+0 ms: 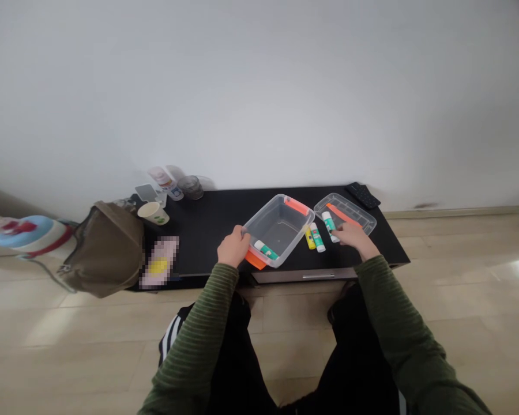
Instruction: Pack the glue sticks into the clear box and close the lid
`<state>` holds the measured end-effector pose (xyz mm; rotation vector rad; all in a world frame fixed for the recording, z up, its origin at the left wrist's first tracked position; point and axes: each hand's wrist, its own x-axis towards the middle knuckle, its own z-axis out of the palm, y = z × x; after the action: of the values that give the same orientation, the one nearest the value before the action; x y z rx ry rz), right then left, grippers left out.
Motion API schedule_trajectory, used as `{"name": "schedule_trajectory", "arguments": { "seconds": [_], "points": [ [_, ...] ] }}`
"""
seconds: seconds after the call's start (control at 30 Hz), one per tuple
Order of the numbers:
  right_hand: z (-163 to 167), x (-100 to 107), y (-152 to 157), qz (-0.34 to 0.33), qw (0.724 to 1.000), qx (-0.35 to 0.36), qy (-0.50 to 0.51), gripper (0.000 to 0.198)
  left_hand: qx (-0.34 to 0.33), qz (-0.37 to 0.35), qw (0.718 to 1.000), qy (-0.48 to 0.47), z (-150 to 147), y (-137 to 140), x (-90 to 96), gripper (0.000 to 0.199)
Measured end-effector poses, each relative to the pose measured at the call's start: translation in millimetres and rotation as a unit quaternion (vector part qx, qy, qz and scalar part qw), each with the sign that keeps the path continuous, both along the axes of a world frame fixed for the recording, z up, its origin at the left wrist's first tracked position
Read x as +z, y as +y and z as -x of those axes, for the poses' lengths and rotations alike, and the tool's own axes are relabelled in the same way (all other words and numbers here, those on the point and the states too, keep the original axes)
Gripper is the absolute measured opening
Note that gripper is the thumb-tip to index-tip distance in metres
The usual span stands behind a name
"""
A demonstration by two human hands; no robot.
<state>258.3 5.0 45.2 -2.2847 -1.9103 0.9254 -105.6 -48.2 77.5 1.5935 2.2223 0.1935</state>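
A clear, rectangular plastic box with rounded corners (266,217) sits mid-table, set at a slant, glossy and see-through, with a smooth orange clip (299,206) at its far right end and another at the near left. The left hand (234,246) grips its left rim near that closer clip. Inside, at the near end, lies a green-and-white cylindrical tube (266,250). To the right, on the flat black tabletop (207,230), a slim yellow tube (310,237) lies beside a second green-and-white tube (317,237). The right hand's (352,235) curled fingers touch a third green-and-white tube (329,226) — whether they grip it, I can't tell — just by the ridged, clear plastic lid (357,209).
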Motion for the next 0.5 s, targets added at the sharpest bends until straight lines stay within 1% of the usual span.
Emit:
{"name": "schedule_trajectory", "arguments": {
  "seconds": [0.07,0.13,0.2,0.27,0.3,0.37,0.43,0.5],
  "points": [
    [0,9,-5,-0.028,0.997,-0.036,0.061,0.033,0.001,-0.002,1.000,-0.001,0,0,-0.4,0.037],
    [8,19,-10,-0.090,0.989,-0.063,0.101,0.032,0.002,-0.003,1.000,-0.001,0,0,-0.6,0.037],
    [25,27,-17,-0.192,0.970,-0.080,0.128,0.035,0.003,-0.002,1.000,-0.001,-1,0,-0.2,0.037],
    [49,34,-25,-0.299,0.941,-0.069,0.144,0.039,0.004,0.000,1.000,0.000,-1,-1,0.7,0.036],
    [62,37,-29,-0.335,0.929,-0.047,0.148,0.040,0.003,0.001,1.000,0.000,-1,-1,1.2,0.036],
    [87,41,-37,-0.365,0.921,0.020,0.135,0.038,0.000,0.000,1.000,0.002,-1,-1,1.8,0.035],
    [110,42,-43,-0.363,0.922,0.090,0.103,0.034,-0.002,-0.001,1.000,0.004,-1,-1,1.7,0.035],
    [128,41,-44,-0.346,0.924,0.147,0.068,0.033,-0.005,-0.002,1.000,0.004,-1,-1,1.1,0.035]
  ]
}}
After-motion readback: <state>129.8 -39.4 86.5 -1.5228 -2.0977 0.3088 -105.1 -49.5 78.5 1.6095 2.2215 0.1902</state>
